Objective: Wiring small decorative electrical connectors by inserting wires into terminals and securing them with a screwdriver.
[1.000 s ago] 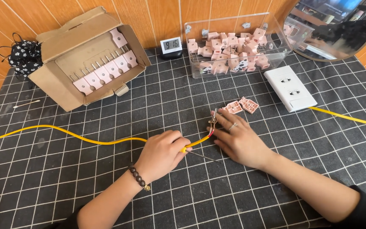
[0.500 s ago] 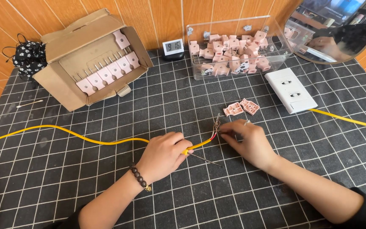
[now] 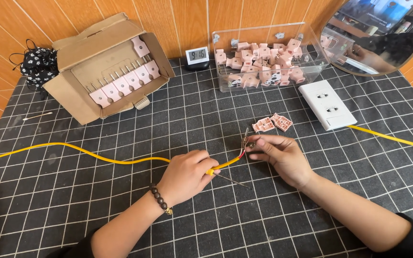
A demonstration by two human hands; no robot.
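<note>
My right hand [image 3: 283, 157] pinches the stripped wire ends [image 3: 246, 142] of the yellow cable [image 3: 96, 156]; my left hand [image 3: 187, 174] is closed around that cable, a thin metal tool [image 3: 230, 180] poking out beneath. Two pink plug halves [image 3: 273, 123] lie at one o'clock. Farther out: white socket [image 3: 327, 104] at two, clear box of pink parts [image 3: 264, 57] at twelve, open cardboard box [image 3: 106, 67] at ten.

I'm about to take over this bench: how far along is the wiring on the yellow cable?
Done: the yellow cable end is stripped, its wires bared. In hand: left hand pins the cable with a thin tool, right hand pinches the wire ends. Left: the two pink plug halves lie open, unfitted.
</note>
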